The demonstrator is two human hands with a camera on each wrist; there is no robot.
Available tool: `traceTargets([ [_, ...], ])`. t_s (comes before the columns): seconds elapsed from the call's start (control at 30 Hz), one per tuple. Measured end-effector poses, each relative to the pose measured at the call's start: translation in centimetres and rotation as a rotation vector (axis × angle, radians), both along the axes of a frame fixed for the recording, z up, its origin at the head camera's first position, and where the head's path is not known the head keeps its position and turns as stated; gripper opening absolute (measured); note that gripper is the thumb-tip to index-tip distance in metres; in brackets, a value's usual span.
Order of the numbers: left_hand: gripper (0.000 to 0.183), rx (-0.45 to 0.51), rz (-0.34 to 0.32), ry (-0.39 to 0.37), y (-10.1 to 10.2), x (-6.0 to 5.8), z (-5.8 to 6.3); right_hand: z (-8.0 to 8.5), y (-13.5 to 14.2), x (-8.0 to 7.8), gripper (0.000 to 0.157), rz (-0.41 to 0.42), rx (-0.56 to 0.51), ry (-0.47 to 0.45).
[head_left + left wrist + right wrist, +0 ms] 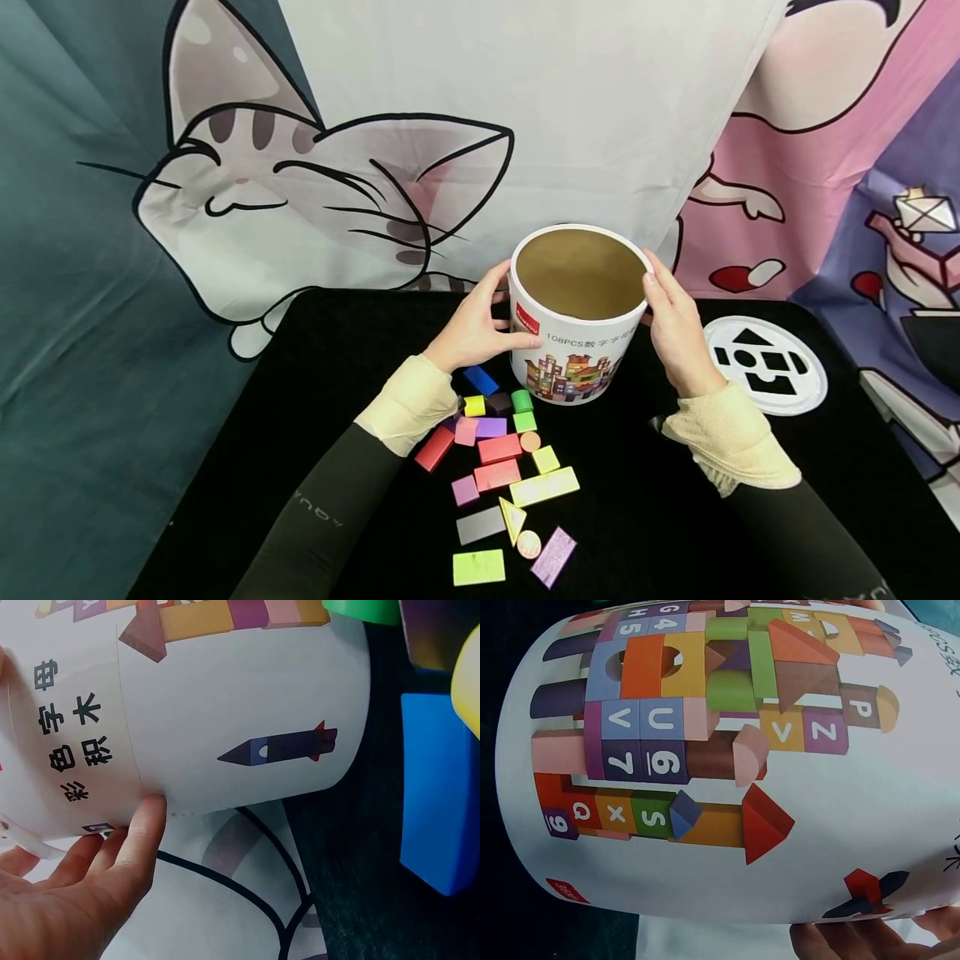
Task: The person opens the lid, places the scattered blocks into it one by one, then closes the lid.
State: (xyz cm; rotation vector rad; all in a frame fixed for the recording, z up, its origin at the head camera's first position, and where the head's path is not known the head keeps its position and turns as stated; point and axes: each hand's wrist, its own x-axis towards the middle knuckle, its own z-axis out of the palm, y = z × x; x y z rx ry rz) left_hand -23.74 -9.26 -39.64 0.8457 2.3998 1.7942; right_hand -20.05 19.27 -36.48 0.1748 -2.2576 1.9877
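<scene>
A white cylindrical bucket, its lid off, stands at the back of the black table with its brown inside showing. On its left side my left hand grips it, thumb across the front and fingers around the side. My right hand holds the opposite side near the rim. In the right wrist view, fingertips of that hand rest along the printed bucket wall. Whether the bucket's base touches the table cannot be told. Its bottom inside is hidden.
Colored wooden blocks lie in front of the bucket, among them a blue block, a yellow plank, a yellow triangle and a purple block. To the right lies a white lid with shaped cut-outs. A cartoon-print cloth hangs behind.
</scene>
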Motion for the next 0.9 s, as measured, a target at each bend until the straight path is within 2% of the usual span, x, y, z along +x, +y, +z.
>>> traceTargets([
  [0.1, 0.110, 0.000, -0.001, -0.022, -0.1, 0.0, 0.1, -0.1, 0.0, 0.1, 0.054, -0.012, 0.029, 0.001],
  [0.2, 0.097, -0.023, 0.010, -0.073, -0.4, 0.0, 0.8, -0.3, 0.0, 0.1, 0.054, -0.029, 0.059, 0.003],
  [0.33, 0.068, 0.026, 0.013, -0.238, -0.4, -0.1, 2.0, -0.6, 0.0, 0.1, 0.054, -0.040, 0.058, 0.011],
  [0.43, 0.058, 0.080, 0.026, -0.338, -0.1, -0.1, 2.6, -0.8, 0.1, 0.1, 0.054, -0.030, 0.049, 0.024],
  [0.6, 0.055, 0.078, 0.043, -0.341, 0.1, 0.2, 2.7, -1.2, 0.0, 0.2, 0.055, 0.006, 0.028, 0.074],
  [0.67, 0.054, 0.084, 0.036, -0.334, 0.2, 0.3, 2.7, -1.2, -0.1, 0.3, 0.055, -0.004, 0.038, 0.106],
  [0.8, 0.053, 0.097, 0.021, -0.319, 0.4, 0.7, 2.7, -1.1, -0.3, 0.7, 0.055, -0.075, 0.098, 0.141],
  [0.9, 0.053, 0.101, 0.012, -0.308, 0.6, 1.0, 2.9, -0.8, -0.3, 1.2, 0.056, -0.128, 0.143, 0.123],
])
